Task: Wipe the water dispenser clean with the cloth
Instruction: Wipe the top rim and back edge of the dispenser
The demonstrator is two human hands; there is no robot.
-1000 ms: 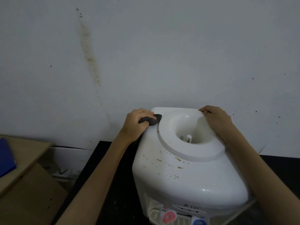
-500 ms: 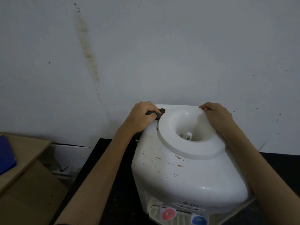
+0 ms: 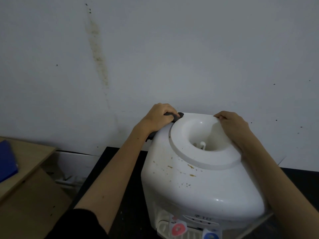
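Observation:
A white water dispenser [image 3: 198,190] stands in front of me, its top dotted with brown stains. A raised ring [image 3: 186,152] surrounds the bottle well. My left hand [image 3: 159,118] grips a dark cloth [image 3: 177,116] and presses it on the dispenser's rear left corner, beside the ring. Only a small part of the cloth shows past my fingers. My right hand [image 3: 231,125] grips the ring's far right rim, fingers curled over the edge. Red [image 3: 178,228] and blue [image 3: 210,236] taps show at the bottom front.
The dispenser sits on a black surface [image 3: 120,169] close against a stained white wall [image 3: 155,57]. A wooden desk [image 3: 29,157] with a blue item [image 3: 6,161] stands at the left, lower down.
My left hand has slid the cloth backward along the dispenser's left side toward the rear corner by the wall. My right hand has stayed on the ring.

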